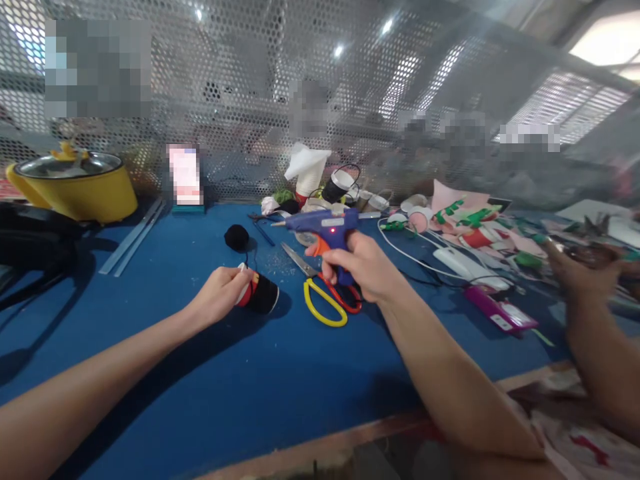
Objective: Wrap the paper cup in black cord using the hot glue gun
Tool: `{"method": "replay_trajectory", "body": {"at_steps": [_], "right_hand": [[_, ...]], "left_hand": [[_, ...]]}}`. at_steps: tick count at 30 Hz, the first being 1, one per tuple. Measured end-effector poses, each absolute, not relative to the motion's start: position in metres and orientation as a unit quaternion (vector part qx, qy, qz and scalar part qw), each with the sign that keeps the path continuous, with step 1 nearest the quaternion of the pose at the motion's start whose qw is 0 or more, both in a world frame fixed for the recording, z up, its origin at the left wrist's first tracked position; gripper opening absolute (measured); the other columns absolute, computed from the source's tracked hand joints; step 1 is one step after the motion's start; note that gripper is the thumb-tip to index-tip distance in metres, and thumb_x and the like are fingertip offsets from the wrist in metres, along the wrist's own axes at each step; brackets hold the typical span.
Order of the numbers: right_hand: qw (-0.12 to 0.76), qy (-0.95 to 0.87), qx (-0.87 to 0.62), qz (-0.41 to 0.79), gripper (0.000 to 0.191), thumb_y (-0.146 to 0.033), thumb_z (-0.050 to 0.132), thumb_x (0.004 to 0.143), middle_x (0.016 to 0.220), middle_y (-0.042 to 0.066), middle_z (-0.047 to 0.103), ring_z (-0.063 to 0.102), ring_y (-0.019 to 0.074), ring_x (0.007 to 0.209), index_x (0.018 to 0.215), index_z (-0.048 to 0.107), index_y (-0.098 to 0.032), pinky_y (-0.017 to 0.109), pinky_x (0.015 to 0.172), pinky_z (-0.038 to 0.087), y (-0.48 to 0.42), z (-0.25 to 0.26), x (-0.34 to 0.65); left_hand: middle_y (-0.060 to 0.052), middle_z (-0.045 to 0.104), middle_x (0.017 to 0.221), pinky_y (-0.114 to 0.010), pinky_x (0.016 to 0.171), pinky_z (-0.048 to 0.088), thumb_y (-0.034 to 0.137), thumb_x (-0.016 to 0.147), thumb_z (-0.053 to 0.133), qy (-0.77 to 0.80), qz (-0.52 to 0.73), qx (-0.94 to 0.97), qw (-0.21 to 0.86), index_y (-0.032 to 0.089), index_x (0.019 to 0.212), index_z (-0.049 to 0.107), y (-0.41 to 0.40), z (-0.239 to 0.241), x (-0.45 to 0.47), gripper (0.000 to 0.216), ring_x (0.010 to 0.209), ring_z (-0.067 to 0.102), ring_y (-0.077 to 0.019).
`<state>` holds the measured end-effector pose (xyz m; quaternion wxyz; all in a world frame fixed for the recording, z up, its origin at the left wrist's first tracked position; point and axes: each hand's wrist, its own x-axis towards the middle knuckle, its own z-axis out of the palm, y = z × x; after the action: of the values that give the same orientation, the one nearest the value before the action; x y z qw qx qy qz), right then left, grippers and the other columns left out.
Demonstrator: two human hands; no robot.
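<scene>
My left hand (223,293) is closed on a paper cup (262,294), tilted on its side and largely wrapped in black yarn, with red showing near the fingers. From the cup a strand leads to a ball of black yarn (237,237) just behind it. Raised over the table, my right hand (363,263) grips a blue hot glue gun (325,223) with an orange trigger and a small red light. Its nozzle points left, toward the space above the cup. Partly under that hand lie scissors (325,303) with one yellow and one red handle.
A blue table (210,393) carries a yellow pot (80,190), clear strips (133,237), a phone (186,175) and a yarn-wrapped cup (340,185). Right are a white power strip (470,268), cables, a purple packet (500,310), scraps and another person's hand (583,267). Perforated metal (240,87) stands behind.
</scene>
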<state>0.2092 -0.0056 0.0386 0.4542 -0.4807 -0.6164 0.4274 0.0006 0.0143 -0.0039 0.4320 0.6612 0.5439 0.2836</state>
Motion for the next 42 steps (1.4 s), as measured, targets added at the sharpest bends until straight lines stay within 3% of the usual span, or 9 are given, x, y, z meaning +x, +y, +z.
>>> {"method": "replay_trajectory", "body": {"at_steps": [6,16,24,42], "right_hand": [[0.342,-0.651,-0.509,0.448,0.015,-0.027,0.052,0.07,0.046,-0.002,0.051,0.047,0.0074,0.041,0.068,0.051,-0.012,0.019,0.042,0.041,-0.023,0.024,0.205],[0.244,-0.689,-0.571,0.375,0.016,-0.03,0.047,0.071,0.041,-0.004,0.047,0.046,0.0079,0.035,0.064,0.047,-0.016,0.019,0.036,0.039,-0.036,0.026,0.193],[0.234,-0.707,-0.583,0.325,0.026,-0.027,0.046,0.072,0.038,-0.004,0.046,0.045,0.0064,0.033,0.048,0.042,-0.017,0.017,0.035,0.037,-0.041,0.029,0.189],[0.223,-0.767,-0.571,0.19,0.013,-0.024,0.045,0.073,0.05,-0.003,0.051,0.046,0.0082,0.043,0.065,0.05,-0.016,0.019,0.045,0.035,-0.045,0.021,0.189]], "left_hand": [[0.004,0.035,0.046,-0.021,0.043,0.024,0.039,0.071,0.036,0.548,0.277,0.66,0.432,0.013,0.052,0.045,0.017,-0.003,0.001,0.033,0.044,0.031,-0.0076],[0.004,0.038,0.049,-0.021,0.045,0.025,0.036,0.07,0.037,0.549,0.275,0.657,0.438,0.013,0.054,0.049,0.016,0.0,0.002,0.031,0.047,0.032,-0.008],[0.005,0.033,0.044,-0.021,0.042,0.02,0.036,0.07,0.037,0.555,0.274,0.656,0.432,0.013,0.051,0.048,0.016,-0.002,0.003,0.032,0.043,0.027,-0.0072],[0.005,0.036,0.043,-0.02,0.041,0.022,0.037,0.071,0.037,0.551,0.282,0.655,0.434,0.014,0.052,0.047,0.016,-0.004,0.002,0.032,0.041,0.031,-0.0073]]}}
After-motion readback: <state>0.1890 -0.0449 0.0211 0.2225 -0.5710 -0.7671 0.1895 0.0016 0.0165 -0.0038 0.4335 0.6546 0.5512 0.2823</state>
